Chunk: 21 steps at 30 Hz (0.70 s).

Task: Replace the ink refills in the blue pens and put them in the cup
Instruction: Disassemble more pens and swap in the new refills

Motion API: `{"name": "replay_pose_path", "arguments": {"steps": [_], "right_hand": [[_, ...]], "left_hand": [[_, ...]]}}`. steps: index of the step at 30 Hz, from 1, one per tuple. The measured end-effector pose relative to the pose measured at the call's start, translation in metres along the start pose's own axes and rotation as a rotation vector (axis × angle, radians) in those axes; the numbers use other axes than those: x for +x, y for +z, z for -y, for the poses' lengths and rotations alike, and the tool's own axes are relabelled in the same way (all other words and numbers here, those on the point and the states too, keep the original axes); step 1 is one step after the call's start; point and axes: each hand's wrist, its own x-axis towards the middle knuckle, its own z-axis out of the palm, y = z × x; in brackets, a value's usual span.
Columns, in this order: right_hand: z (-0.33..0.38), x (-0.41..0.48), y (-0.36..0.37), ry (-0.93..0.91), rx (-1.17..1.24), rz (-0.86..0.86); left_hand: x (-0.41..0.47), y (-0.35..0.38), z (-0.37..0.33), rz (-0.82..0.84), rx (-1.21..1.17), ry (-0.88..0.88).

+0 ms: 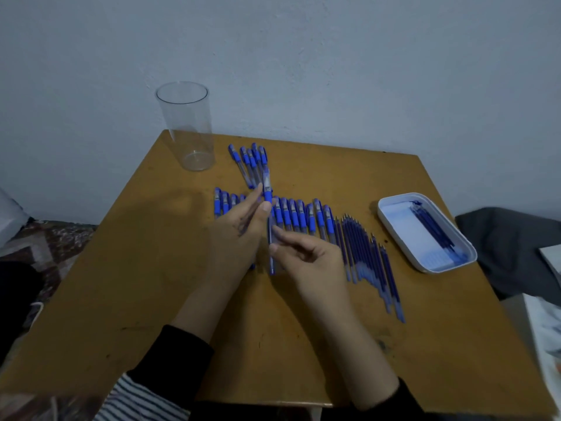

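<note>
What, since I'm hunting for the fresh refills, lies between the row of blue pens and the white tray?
Loose blue refills lie side by side on the table between the pens and the tray, in the head view.

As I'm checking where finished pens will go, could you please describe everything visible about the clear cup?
The cup is a tall, clear tumbler, plastic by its look, with straight walls narrowing slightly to its base. It stands upright at the far left corner of the wooden table, with no pens inside. Only the table touches it; the nearest pens lie apart on its right.
</note>
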Motion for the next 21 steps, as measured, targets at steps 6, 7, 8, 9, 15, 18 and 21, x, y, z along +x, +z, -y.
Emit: {"name": "replay_pose_path", "arguments": {"steps": [6,7,8,9,15,18,21], "right_hand": [[-0.010,-0.015,-0.010,-0.081,0.001,0.011],[-0.010,-0.015,-0.014,-0.090,-0.003,0.004],[-0.011,-0.016,-0.017,-0.101,-0.009,-0.014],[-0.011,-0.016,-0.019,-0.113,-0.009,-0.042],[-0.019,-0.019,-0.015,-0.126,0.066,-0.093],[-0.020,-0.021,-0.011,-0.158,0.132,-0.110],[-0.021,-0.019,-0.013,-0.204,0.126,-0.111]], "left_hand": [[-0.018,0.003,-0.008,-0.020,-0.178,-0.001],[-0.022,0.000,-0.008,-0.018,-0.171,0.009],[-0.025,-0.003,-0.007,-0.002,-0.178,0.009],[-0.029,-0.006,-0.005,0.024,-0.183,0.005],[-0.053,-0.014,0.010,0.155,-0.108,-0.030],[-0.058,-0.018,0.012,0.203,-0.080,-0.030],[-0.060,-0.022,0.013,0.266,0.003,-0.037]]}}
